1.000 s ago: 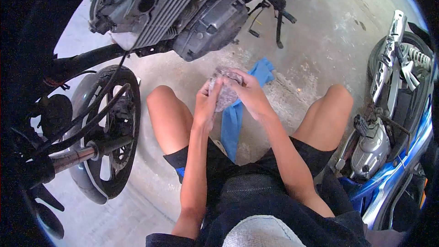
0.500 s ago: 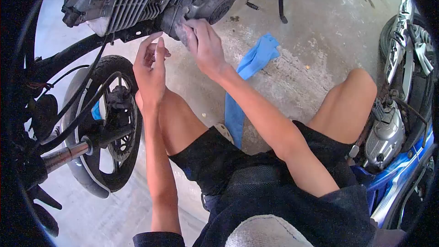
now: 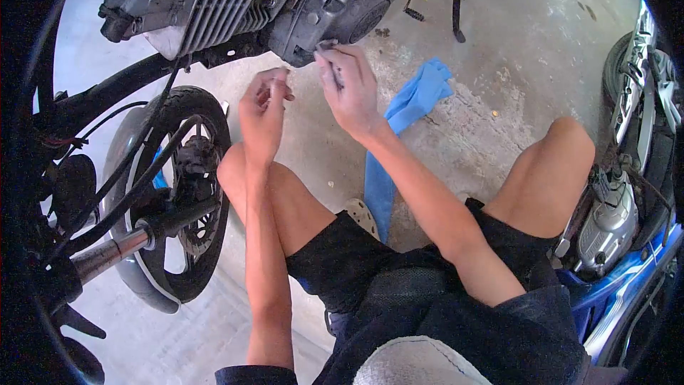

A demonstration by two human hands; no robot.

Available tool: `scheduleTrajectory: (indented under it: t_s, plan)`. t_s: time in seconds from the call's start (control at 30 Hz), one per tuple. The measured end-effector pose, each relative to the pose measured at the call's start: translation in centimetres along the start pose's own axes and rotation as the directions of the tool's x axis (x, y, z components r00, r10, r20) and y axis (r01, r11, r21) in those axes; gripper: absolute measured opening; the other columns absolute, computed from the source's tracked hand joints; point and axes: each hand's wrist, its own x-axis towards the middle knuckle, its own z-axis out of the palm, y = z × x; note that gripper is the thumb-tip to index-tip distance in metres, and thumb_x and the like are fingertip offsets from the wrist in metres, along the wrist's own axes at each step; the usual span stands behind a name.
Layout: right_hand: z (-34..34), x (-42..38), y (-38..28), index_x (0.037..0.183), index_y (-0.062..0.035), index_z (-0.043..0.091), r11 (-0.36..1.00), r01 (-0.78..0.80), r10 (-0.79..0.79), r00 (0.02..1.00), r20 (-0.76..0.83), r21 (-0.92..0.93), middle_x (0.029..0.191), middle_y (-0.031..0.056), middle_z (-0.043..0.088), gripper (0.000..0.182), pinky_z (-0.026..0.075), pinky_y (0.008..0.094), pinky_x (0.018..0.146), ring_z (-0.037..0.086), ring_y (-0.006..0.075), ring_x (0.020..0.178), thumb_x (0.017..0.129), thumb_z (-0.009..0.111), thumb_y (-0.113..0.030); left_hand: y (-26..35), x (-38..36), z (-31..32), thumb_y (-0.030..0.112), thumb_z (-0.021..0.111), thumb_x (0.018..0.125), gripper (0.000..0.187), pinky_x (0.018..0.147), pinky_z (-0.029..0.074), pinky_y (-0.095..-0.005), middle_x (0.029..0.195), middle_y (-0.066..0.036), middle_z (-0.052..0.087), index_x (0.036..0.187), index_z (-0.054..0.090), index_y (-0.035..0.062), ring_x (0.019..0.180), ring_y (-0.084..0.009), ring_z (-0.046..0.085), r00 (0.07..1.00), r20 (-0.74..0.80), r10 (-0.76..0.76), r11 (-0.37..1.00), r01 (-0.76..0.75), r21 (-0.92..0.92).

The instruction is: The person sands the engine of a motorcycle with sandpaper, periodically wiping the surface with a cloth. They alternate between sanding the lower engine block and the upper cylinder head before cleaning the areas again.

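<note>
The engine side cover (image 3: pixel 329 18), a dull grey casing on a motorcycle engine, is at the top of the head view. My right hand (image 3: pixel 350 93) has its fingers drawn together with the fingertips right at the cover's lower edge. Dark smudges mark those fingers, and I cannot tell what is between them. Below and left of the cover, my left hand (image 3: pixel 263 117) is raised with bent fingers and the thumb pressed in beside them. Its fingertips are dirty and their inner side is mostly hidden.
A blue cloth (image 3: pixel 417 93) lies on the concrete floor (image 3: pixel 491 50) beyond my right forearm. The front wheel (image 3: pixel 219 242) and fork tube (image 3: pixel 107 253) stand at left. Another motorcycle (image 3: pixel 605 232) is close on the right. A sandal (image 3: pixel 362 215) shows below the cloth.
My right hand has shifted right along the cover's lower edge, away from its left side. My left hand has dropped slightly below the frame and its fingers have curled in. The view itself has shifted.
</note>
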Motion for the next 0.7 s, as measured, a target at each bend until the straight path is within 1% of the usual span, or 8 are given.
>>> scheduleTrajectory:
  t_s: [0.13,0.2,0.23,0.3,0.37,0.53,0.6,0.7]
  plan:
    - [0.8,-1.3,1.8,0.103,-0.0003,0.056,0.999,-0.046,0.046,0.989,0.139,0.002,0.095,0.0145,0.06,0.02,0.051,0.0385,0.067,0.061,0.0312,0.079,0.083,0.063,0.001,-0.1,0.1,0.3,0.027,0.054,0.097,0.027,0.059,0.042,-0.0219,0.079,0.0,0.061,0.107,0.062,0.0036,0.071,-0.0086,0.06,0.99,-0.098,-0.097,0.993,0.09,-0.071]
    - [0.9,-1.3,1.7,0.103,0.0005,0.055,0.986,-0.139,0.131,0.988,0.079,0.094,0.094,0.016,0.06,0.02,0.05,0.0395,0.066,0.06,0.0328,0.08,0.084,0.061,0.001,-0.7,-0.1,0.2,0.027,0.053,0.097,0.027,0.058,0.042,-0.0216,0.08,-0.001,0.062,0.108,0.062,0.0037,0.07,-0.0089,0.06,0.992,-0.094,-0.082,0.996,0.079,-0.036]
    - [1.2,-1.1,1.2,0.103,0.0005,0.055,0.984,-0.15,0.143,0.987,0.077,0.095,0.094,0.016,0.06,0.02,0.05,0.0395,0.066,0.06,0.0328,0.08,0.084,0.061,0.001,-0.9,-0.1,0.0,0.027,0.053,0.097,0.027,0.058,0.042,-0.0216,0.081,-0.001,0.062,0.109,0.061,0.004,0.071,-0.0091,0.06,0.992,-0.092,-0.084,0.996,0.081,-0.031]
    - [1.7,-0.4,0.6,0.101,0.0014,0.057,0.986,-0.141,0.145,0.988,-0.047,0.086,0.092,0.017,0.062,0.015,0.05,0.0373,0.068,0.062,0.0313,0.078,0.086,0.059,0.001,-1.0,0.2,-0.1,0.027,0.053,0.097,0.027,0.058,0.042,-0.0216,0.081,-0.001,0.062,0.11,0.061,0.0043,0.071,-0.0093,0.06,0.992,-0.09,-0.088,0.996,0.086,-0.028]
    - [2.3,-1.8,1.7,0.101,0.0017,0.057,0.987,-0.141,0.143,0.989,-0.027,0.077,0.092,0.0172,0.062,0.015,0.05,0.0373,0.068,0.062,0.0315,0.078,0.086,0.059,0.002,-0.7,0.2,-0.3,0.028,0.053,0.097,0.029,0.059,0.043,-0.022,0.083,-0.001,0.063,0.112,0.06,0.0049,0.072,-0.0101,0.061,0.988,-0.119,-0.101,0.991,0.089,-0.1]
    - [2.6,-1.9,1.1,0.1,0.0024,0.057,0.981,-0.184,0.186,0.982,-0.042,0.057,0.091,0.0173,0.062,0.015,0.05,0.0369,0.068,0.062,0.0316,0.077,0.086,0.058,0.002,-0.8,0.6,-0.2,0.028,0.052,0.097,0.03,0.06,0.045,-0.0224,0.086,-0.003,0.064,0.115,0.058,0.0048,0.073,-0.0116,0.061,0.981,-0.122,-0.153,0.986,0.142,-0.093]
    - [2.8,-1.8,1.3,0.101,0.0019,0.057,0.992,-0.101,0.108,0.989,-0.101,0.071,0.089,0.0172,0.063,0.014,0.05,0.0366,0.068,0.062,0.0313,0.077,0.086,0.057,0.002,-0.5,0.4,0.0,0.028,0.052,0.097,0.03,0.06,0.045,-0.0223,0.088,-0.004,0.065,0.115,0.058,0.0045,0.074,-0.012,0.062,0.985,-0.113,-0.128,0.987,0.116,-0.107]
    - [2.8,-3.5,1.8,0.1,0.0013,0.056,0.962,-0.257,0.26,0.965,-0.02,0.087,0.088,0.0172,0.063,0.014,0.05,0.0368,0.068,0.062,0.0311,0.076,0.087,0.056,0.002,0.0,0.3,0.2,0.028,0.051,0.098,0.03,0.06,0.045,-0.0229,0.09,-0.005,0.065,0.115,0.058,0.0042,0.074,-0.0125,0.062,0.975,-0.14,-0.171,0.982,0.158,-0.101]
